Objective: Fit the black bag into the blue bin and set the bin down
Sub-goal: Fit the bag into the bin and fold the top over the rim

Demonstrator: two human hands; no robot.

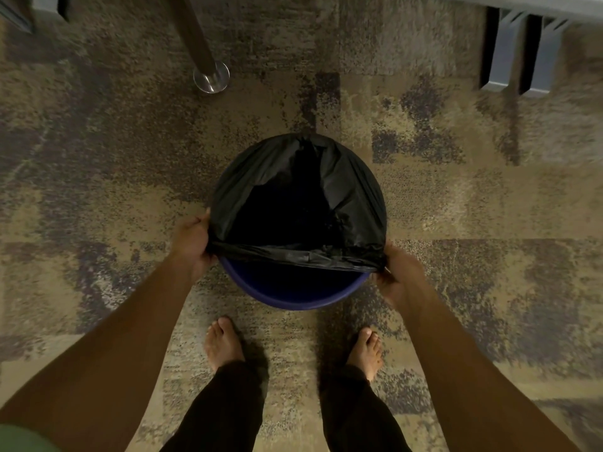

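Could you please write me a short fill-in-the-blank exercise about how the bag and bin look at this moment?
1. The black bag already covers the far rim of the blue bin, but the ____ rim is bare.
2. The left hand and right hand stretch the bag's loose edge ____ them.
3. The bin is over a patterned ____.

Missing words: near; between; carpet

The black bag point(293, 190) hides the bin's point(293, 296) far rim and inside, the fingertips of both hands tuck out of sight behind its gathered edge, and the frame's top crops a furniture leg point(192, 34).
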